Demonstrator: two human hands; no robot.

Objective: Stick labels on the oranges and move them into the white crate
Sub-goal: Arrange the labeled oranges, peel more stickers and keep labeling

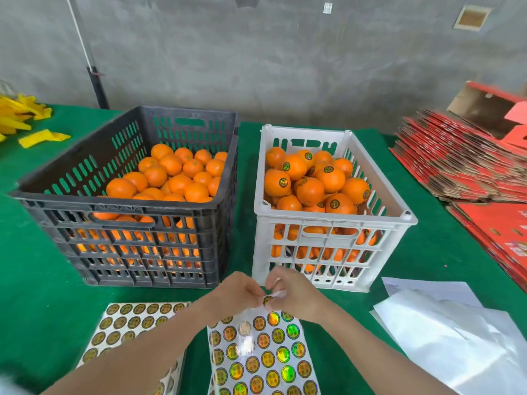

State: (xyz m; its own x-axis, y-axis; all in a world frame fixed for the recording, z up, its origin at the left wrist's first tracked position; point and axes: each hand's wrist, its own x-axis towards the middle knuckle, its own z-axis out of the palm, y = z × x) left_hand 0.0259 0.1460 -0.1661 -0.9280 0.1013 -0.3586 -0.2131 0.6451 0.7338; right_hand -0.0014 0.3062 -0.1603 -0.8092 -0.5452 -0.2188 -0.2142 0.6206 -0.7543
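Observation:
A black crate (119, 206) on the left holds several unlabelled oranges (171, 175). To its right, the white crate (336, 220) is filled with several labelled oranges (308, 189). In front of both crates my left hand (236, 295) and my right hand (296, 292) meet above the top edge of a label sheet (256, 354). Together their fingertips pinch one round label (267, 300) at that sheet's top corner. A second label sheet (128, 326) lies to the left, partly under my left forearm.
Everything rests on a green cloth table (42, 280). White papers (445, 334) lie at the front right. Stacks of flat red cartons (462, 166) fill the right side. Yellow scraps (20, 118) sit at the far left. A grey wall stands behind.

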